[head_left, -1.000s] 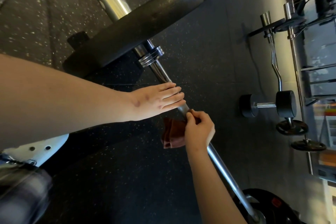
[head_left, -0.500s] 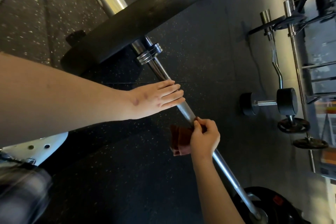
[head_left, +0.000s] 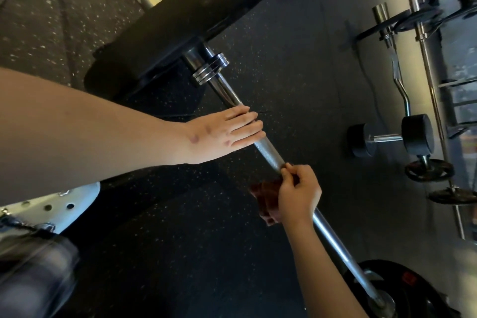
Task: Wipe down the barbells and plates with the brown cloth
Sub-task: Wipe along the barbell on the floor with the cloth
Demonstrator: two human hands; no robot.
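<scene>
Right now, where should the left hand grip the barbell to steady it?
Wrap the left hand from above round the barbell on its knurled stretch: the thin round shaft is textured and bare there, short of the brown cloth.

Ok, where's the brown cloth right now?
Head view, just below centre: the right hand grips the brown cloth against the barbell shaft, between the left hand resting on the shaft and the plate at the lower right.

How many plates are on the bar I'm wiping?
2: a big plate at the upper-left end, and a second plate at the lower-right end, partly cut off. Others may hide behind them.
</scene>
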